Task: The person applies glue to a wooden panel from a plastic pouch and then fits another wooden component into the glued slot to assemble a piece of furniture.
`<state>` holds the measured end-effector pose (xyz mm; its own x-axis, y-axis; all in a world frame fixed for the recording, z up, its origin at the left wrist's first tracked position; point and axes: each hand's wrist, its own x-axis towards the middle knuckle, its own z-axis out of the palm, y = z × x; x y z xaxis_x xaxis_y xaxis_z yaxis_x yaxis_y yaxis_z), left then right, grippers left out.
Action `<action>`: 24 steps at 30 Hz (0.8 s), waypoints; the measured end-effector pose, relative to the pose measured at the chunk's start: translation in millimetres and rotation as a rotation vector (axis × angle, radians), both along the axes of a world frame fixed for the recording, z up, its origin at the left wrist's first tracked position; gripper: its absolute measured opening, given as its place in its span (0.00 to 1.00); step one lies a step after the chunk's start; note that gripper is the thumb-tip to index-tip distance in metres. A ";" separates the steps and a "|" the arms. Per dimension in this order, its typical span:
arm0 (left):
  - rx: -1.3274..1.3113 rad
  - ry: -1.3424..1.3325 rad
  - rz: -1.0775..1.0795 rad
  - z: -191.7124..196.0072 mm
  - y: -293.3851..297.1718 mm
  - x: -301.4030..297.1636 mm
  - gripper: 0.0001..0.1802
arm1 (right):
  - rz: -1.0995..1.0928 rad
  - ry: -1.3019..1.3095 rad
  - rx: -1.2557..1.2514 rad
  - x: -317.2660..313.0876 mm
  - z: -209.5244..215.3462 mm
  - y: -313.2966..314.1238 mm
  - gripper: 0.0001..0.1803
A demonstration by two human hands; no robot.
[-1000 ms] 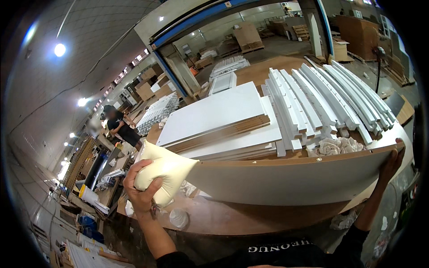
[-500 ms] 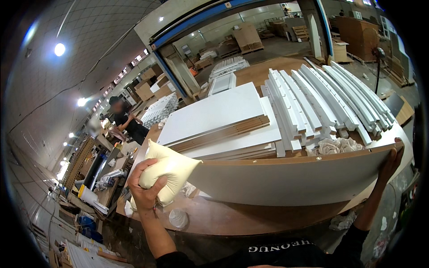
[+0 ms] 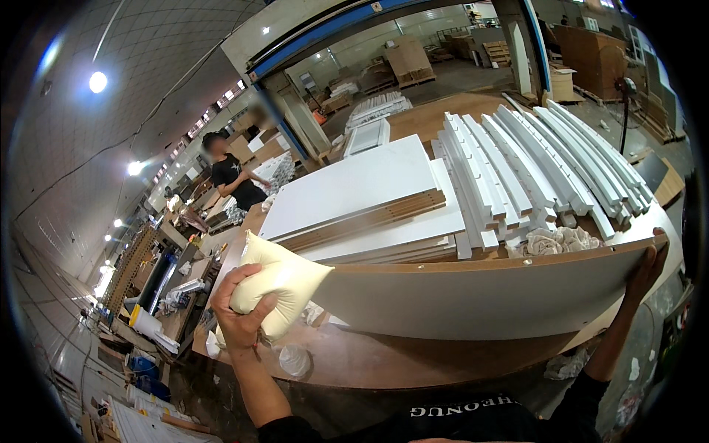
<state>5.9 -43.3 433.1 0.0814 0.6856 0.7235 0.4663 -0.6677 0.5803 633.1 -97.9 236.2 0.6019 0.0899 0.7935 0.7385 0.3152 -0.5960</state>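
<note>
My left fingers point(image 3: 235, 279) grip the bag point(image 3: 286, 282), shifted slightly right along the panel point(image 3: 480, 303), gripped steady by my right fingers point(image 3: 651, 255).

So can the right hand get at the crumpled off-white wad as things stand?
Probably not: the right hand is busy holding the long, brown-edged white board, which stands in front of the wad.

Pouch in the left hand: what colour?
Plain pale yellow pouch; shows best in the head view.

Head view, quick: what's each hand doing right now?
Left hand: closed on the pale yellow bag.
Right hand: holding the right end of the white board.
</note>
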 end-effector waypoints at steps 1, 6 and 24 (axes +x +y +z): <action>0.005 0.009 0.003 0.4 0.0 0.0 0.22 | 0.003 0.003 0.003 -0.2 -0.1 0.2 0.23; 0.011 0.032 0.015 1.9 -1.3 0.3 0.22 | -0.046 -0.021 -0.010 -8.1 6.9 -1.6 0.24; 0.053 -0.097 0.123 2.5 -9.8 -19.8 0.22 | -0.054 -0.034 -0.030 2.4 -1.1 3.4 0.24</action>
